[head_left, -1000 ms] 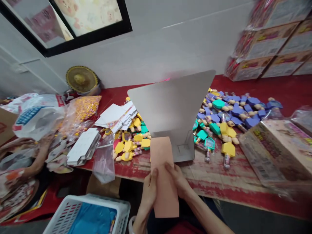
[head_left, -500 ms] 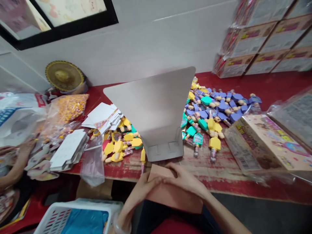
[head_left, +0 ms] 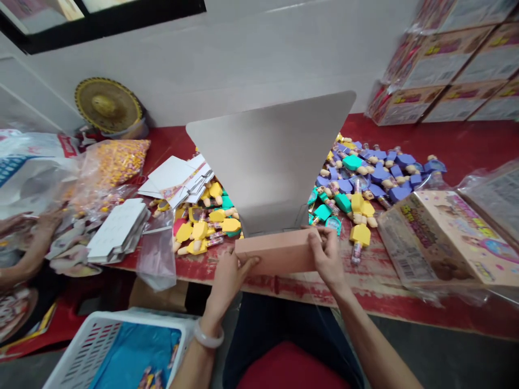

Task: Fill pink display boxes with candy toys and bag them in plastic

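Observation:
A folded pinkish-brown cardboard piece [head_left: 279, 258] is held level over the table's front edge. My left hand [head_left: 232, 273] grips its left end and my right hand [head_left: 327, 254] its right end, with fingers partly hidden behind it. Directly beyond it stands a grey cardboard display box [head_left: 271, 162], its tall flared panel upright; its lower part is covered by the brown piece. Yellow toys [head_left: 199, 229] lie to the left of the box. Purple toys [head_left: 379, 173] and green toys [head_left: 323, 212] are heaped to its right.
White folded cards [head_left: 117, 232] and a bag of orange pieces [head_left: 121, 159] lie left. A wrapped printed box [head_left: 441, 237] stands right, stacked boxes [head_left: 450, 59] behind. A white basket [head_left: 77, 346] sits below left. Another person's arm [head_left: 32, 248] is at the far left.
The brown cardboard has risen from my lap towards the grey box and now lies level, showing a fold. My hands have moved apart to its two ends. The view has shifted slightly.

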Demonstrator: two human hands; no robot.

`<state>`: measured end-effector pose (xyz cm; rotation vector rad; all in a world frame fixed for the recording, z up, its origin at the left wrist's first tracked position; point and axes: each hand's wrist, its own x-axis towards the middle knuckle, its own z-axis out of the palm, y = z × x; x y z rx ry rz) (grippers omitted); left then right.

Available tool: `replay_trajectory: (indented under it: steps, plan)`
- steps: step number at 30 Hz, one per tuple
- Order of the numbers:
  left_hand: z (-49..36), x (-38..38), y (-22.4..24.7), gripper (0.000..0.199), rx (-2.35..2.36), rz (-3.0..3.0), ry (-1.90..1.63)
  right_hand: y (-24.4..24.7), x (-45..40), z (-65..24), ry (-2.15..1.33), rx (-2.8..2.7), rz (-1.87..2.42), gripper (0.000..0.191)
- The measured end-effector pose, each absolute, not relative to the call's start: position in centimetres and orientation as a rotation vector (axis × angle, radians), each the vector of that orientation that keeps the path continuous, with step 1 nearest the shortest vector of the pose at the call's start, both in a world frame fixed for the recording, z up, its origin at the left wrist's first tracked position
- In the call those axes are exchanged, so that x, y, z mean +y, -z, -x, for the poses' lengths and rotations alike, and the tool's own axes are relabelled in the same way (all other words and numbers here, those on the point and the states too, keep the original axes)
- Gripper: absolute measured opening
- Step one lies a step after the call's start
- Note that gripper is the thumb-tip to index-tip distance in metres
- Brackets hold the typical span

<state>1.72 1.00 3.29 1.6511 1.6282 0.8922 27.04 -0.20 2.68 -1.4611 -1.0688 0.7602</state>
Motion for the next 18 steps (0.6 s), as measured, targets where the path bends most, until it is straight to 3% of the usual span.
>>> replay_trajectory:
  steps: [2, 7, 12, 18]
  plan:
    - [-1.7, 2.1, -3.2, 0.037, 1.687, -1.771, -0.892, -2.5, 0.7, -26.8, -0.685, -1.151, 1.465, 0.054]
    - [-2.5, 2.4, -0.8, 0.039, 1.556, -1.738, -1.107, 0.4, 2.0, -26.9, -0.783, -1.137, 1.425, 0.079]
    - [-2.6, 2.6, 2.0, 0.054, 1.632, -1.531, -0.965, 4.4, 3.3, -27.4, -1.001, -1.025, 1.566, 0.100]
    - [-2.9, 5.7, 3.4, 0.048, 1.863, -1.373, -1.028, 6.5, 5.8, -27.1, -0.771, -1.042, 1.651, 0.089]
